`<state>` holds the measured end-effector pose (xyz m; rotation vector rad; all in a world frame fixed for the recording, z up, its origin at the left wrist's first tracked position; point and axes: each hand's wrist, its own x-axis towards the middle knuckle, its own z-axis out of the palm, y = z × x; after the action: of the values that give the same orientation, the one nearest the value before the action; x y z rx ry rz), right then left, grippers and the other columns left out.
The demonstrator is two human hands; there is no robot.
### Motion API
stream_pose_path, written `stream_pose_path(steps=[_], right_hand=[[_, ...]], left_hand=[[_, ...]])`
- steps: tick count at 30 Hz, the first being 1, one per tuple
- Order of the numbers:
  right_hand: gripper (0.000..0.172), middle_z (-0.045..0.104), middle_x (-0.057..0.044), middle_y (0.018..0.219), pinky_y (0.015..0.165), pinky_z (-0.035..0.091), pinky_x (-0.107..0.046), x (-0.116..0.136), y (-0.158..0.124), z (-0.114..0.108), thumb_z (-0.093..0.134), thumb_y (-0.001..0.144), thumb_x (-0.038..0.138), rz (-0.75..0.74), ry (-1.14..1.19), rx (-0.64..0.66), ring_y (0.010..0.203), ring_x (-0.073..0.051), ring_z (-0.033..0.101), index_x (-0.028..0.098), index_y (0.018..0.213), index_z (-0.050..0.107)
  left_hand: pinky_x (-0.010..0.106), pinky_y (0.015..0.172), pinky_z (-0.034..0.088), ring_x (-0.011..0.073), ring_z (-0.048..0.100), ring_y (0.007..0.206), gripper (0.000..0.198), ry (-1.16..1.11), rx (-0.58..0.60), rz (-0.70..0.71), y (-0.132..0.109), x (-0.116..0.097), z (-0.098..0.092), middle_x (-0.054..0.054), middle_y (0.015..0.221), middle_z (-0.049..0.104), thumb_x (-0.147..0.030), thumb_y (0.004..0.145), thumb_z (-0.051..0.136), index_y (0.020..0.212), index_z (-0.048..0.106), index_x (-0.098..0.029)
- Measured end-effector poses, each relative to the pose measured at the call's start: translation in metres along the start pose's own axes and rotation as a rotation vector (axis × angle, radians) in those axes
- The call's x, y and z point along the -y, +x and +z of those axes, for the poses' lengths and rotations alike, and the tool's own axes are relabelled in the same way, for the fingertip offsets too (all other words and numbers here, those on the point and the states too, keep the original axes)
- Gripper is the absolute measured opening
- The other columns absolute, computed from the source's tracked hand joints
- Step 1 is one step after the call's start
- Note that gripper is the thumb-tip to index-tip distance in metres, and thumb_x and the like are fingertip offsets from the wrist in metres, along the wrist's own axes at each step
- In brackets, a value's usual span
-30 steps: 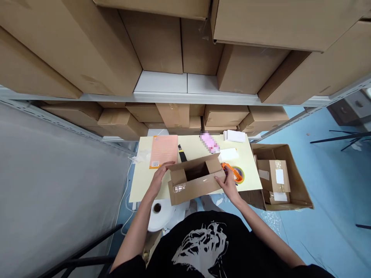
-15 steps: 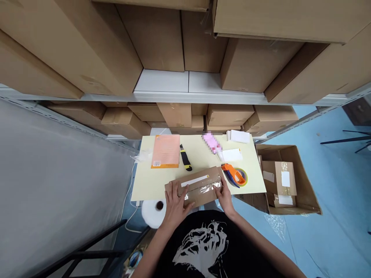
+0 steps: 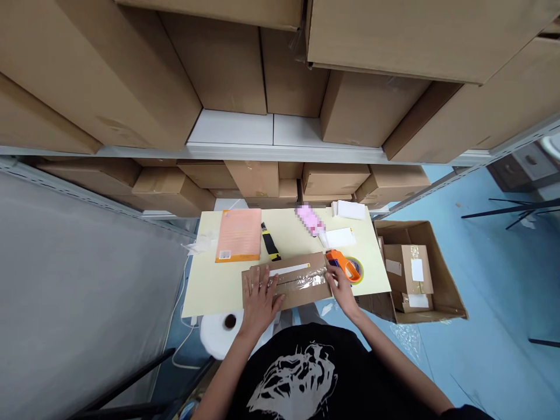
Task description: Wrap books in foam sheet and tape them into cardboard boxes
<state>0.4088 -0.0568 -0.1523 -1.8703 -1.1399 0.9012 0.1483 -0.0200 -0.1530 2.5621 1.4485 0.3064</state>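
Yellow tabletop (image 3: 210,286), unreadable white label (image 3: 289,269) on taped carton (image 3: 301,291) under both hands (image 3: 259,300) (image 3: 341,291)

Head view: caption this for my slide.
Left hand flat on a taped cardboard box, right hand at its end beside an orange tape dispenser.

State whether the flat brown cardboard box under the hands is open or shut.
Shut: clear tape seals the seam of the box.

Two hands (image 3: 259,297), one taped cardboard box (image 3: 301,298)
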Motion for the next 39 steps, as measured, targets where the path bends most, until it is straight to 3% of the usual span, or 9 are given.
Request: stream_pose_path(steps=[6, 11, 15, 20, 28, 34, 39], right_hand=[[0.033, 0.064, -0.013, 0.103, 0.080, 0.050, -0.039, -0.004, 0.068, -0.037, 0.035, 0.091, 0.038, -0.004, -0.206, -0.139, 0.089, -0.023, 0.061, 0.015, 0.102, 0.056], [0.027, 0.060, -0.015, 0.110, 0.083, 0.047, -0.037, -0.019, 0.124, -0.022, 0.040, 0.087, 0.026, -0.016, -0.419, -0.127, 0.096, -0.023, 0.057, 0.014, 0.107, 0.054], [0.034, 0.058, -0.018, 0.111, 0.090, 0.040, -0.039, -0.033, 0.147, -0.003, 0.056, 0.080, 0.025, -0.003, -0.591, -0.057, 0.107, -0.028, 0.050, 0.012, 0.111, 0.054], [0.043, 0.057, -0.020, 0.112, 0.090, 0.039, -0.039, -0.049, 0.154, 0.007, 0.063, 0.077, 0.029, 0.020, -0.732, 0.021, 0.106, -0.030, 0.049, 0.009, 0.113, 0.053], [0.032, 0.058, -0.020, 0.111, 0.090, 0.040, -0.039, -0.051, 0.155, 0.002, 0.053, 0.083, 0.022, -0.006, -0.768, 0.051, 0.106, -0.029, 0.051, 0.009, 0.113, 0.056], [0.031, 0.060, -0.018, 0.109, 0.091, 0.043, -0.042, -0.037, 0.144, 0.000, 0.046, 0.086, 0.022, -0.089, -0.670, 0.074, 0.106, -0.029, 0.053, 0.011, 0.112, 0.058], [0.028, 0.064, -0.012, 0.109, 0.080, 0.049, -0.032, -0.009, 0.142, 0.023, 0.040, 0.091, 0.021, -0.137, -0.585, 0.257, 0.096, -0.021, 0.061, 0.014, 0.110, 0.060]], left_hand=[[0.060, 0.109, 0.020, 0.0375, 0.007, 0.142, 0.053, 0.072, -0.006, 0.030, 0.002, 0.001, -0.002, 0.017, 0.149, 0.030, -0.042, 0.089, 0.047, 0.134, 0.048, -0.013], [0.059, 0.107, 0.025, 0.0376, 0.010, 0.142, 0.053, 0.102, -0.034, 0.051, 0.004, 0.002, -0.001, 0.017, 0.149, 0.031, -0.042, 0.088, 0.048, 0.133, 0.049, -0.014], [0.058, 0.106, 0.028, 0.0372, 0.010, 0.142, 0.053, 0.113, -0.037, 0.051, 0.005, 0.003, 0.000, 0.017, 0.148, 0.032, -0.042, 0.088, 0.048, 0.132, 0.050, -0.013], [0.055, 0.106, 0.029, 0.0357, 0.010, 0.142, 0.051, 0.111, -0.026, 0.038, 0.006, 0.003, 0.000, 0.016, 0.148, 0.034, -0.041, 0.088, 0.048, 0.131, 0.051, -0.014], [0.054, 0.107, 0.028, 0.0362, 0.011, 0.142, 0.052, 0.119, 0.029, 0.016, 0.006, -0.001, -0.004, 0.015, 0.150, 0.031, -0.043, 0.088, 0.048, 0.132, 0.050, -0.015], [0.053, 0.106, 0.028, 0.0362, 0.012, 0.142, 0.053, 0.135, 0.064, -0.009, 0.004, -0.004, -0.006, 0.013, 0.151, 0.028, -0.043, 0.089, 0.046, 0.135, 0.046, -0.017], [0.053, 0.106, 0.029, 0.0359, 0.013, 0.142, 0.051, 0.119, 0.058, -0.020, 0.003, -0.003, -0.005, 0.012, 0.151, 0.028, -0.041, 0.089, 0.047, 0.134, 0.047, -0.018]])
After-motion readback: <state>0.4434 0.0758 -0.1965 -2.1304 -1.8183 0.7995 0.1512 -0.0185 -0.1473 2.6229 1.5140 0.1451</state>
